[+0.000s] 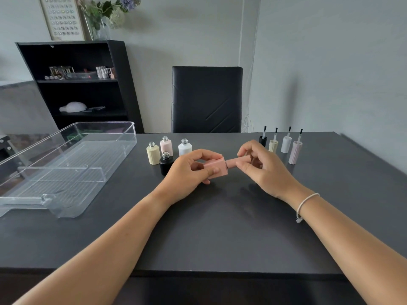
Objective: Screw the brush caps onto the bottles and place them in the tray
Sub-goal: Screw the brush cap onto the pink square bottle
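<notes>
Dark table [220,227], grey wall: pink cap going onto pink bottle in mid-air.

Left hand [187,172] is gripping the bottle [217,167] tipped on its side, neck pointing right; right hand [259,164] is pinching the cap [239,161] at the neck, both held just above the table. Judging from the tilt, threads may be crossing, or the bottle may be slipping from the fingers. Beyond the left hand four open bottles [153,154] are standing, near enough to be knocked; four brush caps [286,144] are standing beyond the right hand; the tray [123,137] is lying well left.
</notes>
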A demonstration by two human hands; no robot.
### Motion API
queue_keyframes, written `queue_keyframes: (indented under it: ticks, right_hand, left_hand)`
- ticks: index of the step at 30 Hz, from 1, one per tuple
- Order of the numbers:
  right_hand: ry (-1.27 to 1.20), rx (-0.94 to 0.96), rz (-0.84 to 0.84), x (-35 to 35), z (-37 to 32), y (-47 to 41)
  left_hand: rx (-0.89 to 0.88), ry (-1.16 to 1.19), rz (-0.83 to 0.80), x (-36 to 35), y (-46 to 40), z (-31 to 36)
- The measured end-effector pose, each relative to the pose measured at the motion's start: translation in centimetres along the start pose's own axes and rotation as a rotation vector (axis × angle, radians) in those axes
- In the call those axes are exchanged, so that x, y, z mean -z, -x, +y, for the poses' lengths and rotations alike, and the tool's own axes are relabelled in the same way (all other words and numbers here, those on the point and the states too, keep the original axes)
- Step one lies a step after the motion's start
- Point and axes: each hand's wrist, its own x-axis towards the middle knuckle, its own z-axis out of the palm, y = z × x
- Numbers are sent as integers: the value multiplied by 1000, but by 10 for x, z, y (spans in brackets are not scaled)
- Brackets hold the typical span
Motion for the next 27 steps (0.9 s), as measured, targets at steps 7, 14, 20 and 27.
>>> queue_keyframes:
  ticks: [7, 14, 20, 27]
  right_hand:
    - [61, -39, 45, -2, 2, -1]
    - [-3, 5, 7, 0, 2, 0]
    - [50, 9, 29, -2, 2, -1]
    - [67, -15, 48, -3, 3, -2]
  left_hand:
    - [0, -1, 1, -1, 0, -2]
    - [-2, -10, 4, -1, -1, -1]
    - [3, -20, 4, 0, -1, -3]
    - [5, -13, 1, 1, -2, -5]
